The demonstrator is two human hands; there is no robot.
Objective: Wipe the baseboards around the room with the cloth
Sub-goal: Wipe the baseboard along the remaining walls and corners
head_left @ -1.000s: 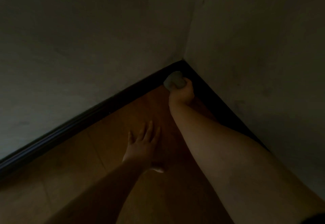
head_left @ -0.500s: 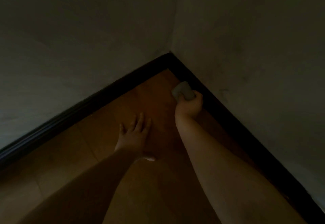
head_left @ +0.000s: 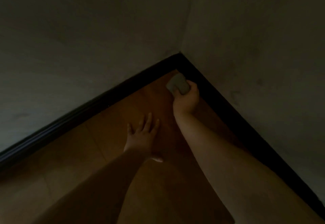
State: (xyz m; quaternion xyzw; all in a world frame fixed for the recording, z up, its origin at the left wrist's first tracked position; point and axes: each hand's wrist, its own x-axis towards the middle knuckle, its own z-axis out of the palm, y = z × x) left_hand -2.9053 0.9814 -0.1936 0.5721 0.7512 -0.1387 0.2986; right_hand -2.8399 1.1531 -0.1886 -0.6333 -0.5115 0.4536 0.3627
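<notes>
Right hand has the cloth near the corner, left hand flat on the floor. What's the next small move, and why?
Probably slide the cloth along the right-hand baseboard, away from the corner. The right hand grips it against that strip just short of the corner, a long dark run lies toward the camera, and the left hand rests flat on the floor as a brace.

Dim light blurs most detail. The folded grey cloth (head_left: 178, 84) is partly covered at its lower end by the right hand's (head_left: 186, 99) curled fingers. The black baseboard (head_left: 228, 108) runs off the frame's left and lower right edges. Both forearms are cut by the bottom edge.
</notes>
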